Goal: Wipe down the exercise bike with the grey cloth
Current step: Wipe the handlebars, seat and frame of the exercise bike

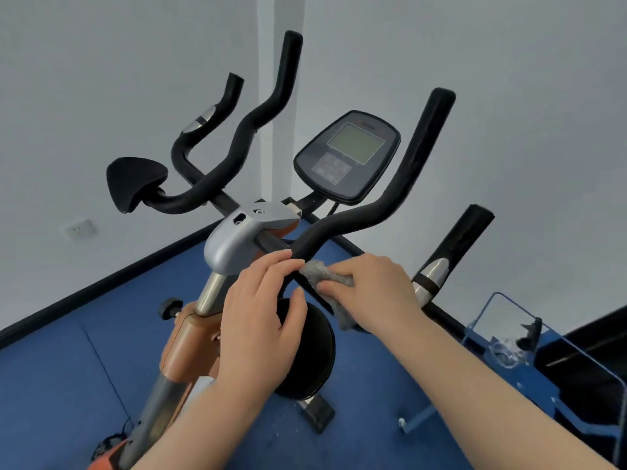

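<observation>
On the exercise bike (234, 245), 2 hands: right (369, 293) clutching 1 grey cloth (314, 271), left (261, 320) seemingly loose, empty.

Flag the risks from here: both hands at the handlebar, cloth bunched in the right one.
1. The grey cloth is balled up in the right hand, so little of it probably touches the handlebar; the wipe may miss spots.
2. The left hand rests bare fingers on the bar beside the cloth and could smear it again.
3. The console sits close above; a long stroke up the bar might bump it.
</observation>
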Action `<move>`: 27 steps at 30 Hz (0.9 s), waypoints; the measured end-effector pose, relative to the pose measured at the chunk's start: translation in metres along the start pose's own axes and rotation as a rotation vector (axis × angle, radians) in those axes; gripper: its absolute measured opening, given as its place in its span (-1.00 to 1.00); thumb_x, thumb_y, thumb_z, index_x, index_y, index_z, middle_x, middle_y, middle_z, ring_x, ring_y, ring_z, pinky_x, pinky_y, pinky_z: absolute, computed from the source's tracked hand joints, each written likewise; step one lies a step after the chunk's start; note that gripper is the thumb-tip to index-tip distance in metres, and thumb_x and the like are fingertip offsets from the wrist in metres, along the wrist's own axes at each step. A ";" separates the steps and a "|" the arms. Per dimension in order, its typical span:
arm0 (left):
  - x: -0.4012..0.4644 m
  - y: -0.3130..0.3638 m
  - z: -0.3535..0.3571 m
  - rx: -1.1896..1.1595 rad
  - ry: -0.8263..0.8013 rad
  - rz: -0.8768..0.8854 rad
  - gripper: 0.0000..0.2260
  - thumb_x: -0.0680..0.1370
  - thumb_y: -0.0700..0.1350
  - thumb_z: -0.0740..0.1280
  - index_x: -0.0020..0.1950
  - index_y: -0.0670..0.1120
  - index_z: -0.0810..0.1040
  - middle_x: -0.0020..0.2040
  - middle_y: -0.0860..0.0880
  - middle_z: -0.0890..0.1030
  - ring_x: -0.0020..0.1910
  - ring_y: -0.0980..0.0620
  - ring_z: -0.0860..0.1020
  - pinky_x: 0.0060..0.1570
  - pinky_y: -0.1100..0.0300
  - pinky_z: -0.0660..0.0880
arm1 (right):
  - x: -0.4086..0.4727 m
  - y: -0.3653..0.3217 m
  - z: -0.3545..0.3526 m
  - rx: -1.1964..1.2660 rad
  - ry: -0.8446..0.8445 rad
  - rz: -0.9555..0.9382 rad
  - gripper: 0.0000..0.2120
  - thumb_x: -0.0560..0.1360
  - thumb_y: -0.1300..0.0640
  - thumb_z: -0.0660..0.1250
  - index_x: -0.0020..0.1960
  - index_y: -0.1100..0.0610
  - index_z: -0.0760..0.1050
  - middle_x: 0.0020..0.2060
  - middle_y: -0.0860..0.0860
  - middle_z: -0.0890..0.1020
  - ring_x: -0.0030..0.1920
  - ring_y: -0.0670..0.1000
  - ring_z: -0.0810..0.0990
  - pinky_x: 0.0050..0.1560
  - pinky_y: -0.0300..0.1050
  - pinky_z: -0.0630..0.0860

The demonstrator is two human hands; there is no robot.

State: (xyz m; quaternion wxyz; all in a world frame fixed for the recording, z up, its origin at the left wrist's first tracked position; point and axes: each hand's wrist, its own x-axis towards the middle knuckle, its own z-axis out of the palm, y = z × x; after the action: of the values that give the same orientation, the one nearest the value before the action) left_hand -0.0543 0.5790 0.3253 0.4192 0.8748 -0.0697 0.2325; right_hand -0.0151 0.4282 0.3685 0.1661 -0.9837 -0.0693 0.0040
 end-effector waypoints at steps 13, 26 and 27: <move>0.016 0.020 0.002 0.000 -0.179 0.127 -0.74 0.47 -0.09 0.24 0.14 0.05 0.54 0.20 0.15 0.52 0.18 0.09 0.49 0.14 -0.05 0.44 | -0.055 0.093 -0.020 -0.183 0.315 -0.502 -0.77 0.55 0.07 0.28 0.12 0.13 0.61 0.01 -0.01 0.66 0.08 0.00 0.61 0.31 0.07 0.39; 0.025 0.038 0.032 0.044 -0.304 0.207 -0.83 0.47 -0.15 0.33 -0.01 0.10 0.56 -0.01 0.24 0.59 -0.32 0.33 0.43 -0.32 0.22 0.35 | -0.035 0.112 -0.022 -0.172 0.829 -0.082 -0.77 0.52 0.06 0.29 0.12 0.06 0.62 0.08 -0.13 0.65 0.21 -0.03 0.45 0.14 -0.12 0.27; 0.025 0.038 0.032 0.053 -0.310 0.204 -0.83 0.47 -0.14 0.33 -0.02 0.11 0.56 -0.02 0.26 0.59 -0.28 0.35 0.44 -0.32 0.26 0.32 | -0.034 0.111 -0.022 -0.175 0.848 -0.047 -0.78 0.51 0.05 0.30 0.10 0.05 0.62 0.05 -0.13 0.65 0.16 -0.03 0.44 0.10 -0.14 0.26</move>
State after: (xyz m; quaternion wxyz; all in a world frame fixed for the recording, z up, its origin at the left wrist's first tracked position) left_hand -0.0332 0.5317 0.3461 0.3547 0.8993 -0.2154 0.1380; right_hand -0.0329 0.3131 0.3524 0.0960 -0.9067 -0.0174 -0.4104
